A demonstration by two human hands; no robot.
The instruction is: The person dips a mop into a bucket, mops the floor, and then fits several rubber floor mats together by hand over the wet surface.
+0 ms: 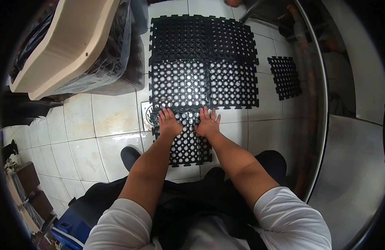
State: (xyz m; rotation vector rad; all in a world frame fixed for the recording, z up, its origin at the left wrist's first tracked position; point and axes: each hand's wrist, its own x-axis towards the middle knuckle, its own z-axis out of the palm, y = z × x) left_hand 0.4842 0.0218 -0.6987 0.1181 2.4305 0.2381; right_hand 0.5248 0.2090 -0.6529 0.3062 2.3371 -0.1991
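Several black perforated rubber mat tiles with jigsaw edges lie joined on the white tiled floor. The nearest mat tile meets the larger block along its far edge. My left hand presses flat on that tile's far left corner, fingers stretched forward. Across from it, my right hand lies on its far right corner, fingers spread over the seam. Neither hand grips anything. A metal floor drain sits just left of the nearest tile, partly hidden by the mat.
A bin with a beige rim and plastic liner stands at the left. Another loose mat tile lies to the right, near a metal rail. A blue container is at the lower left. The white floor looks wet in places.
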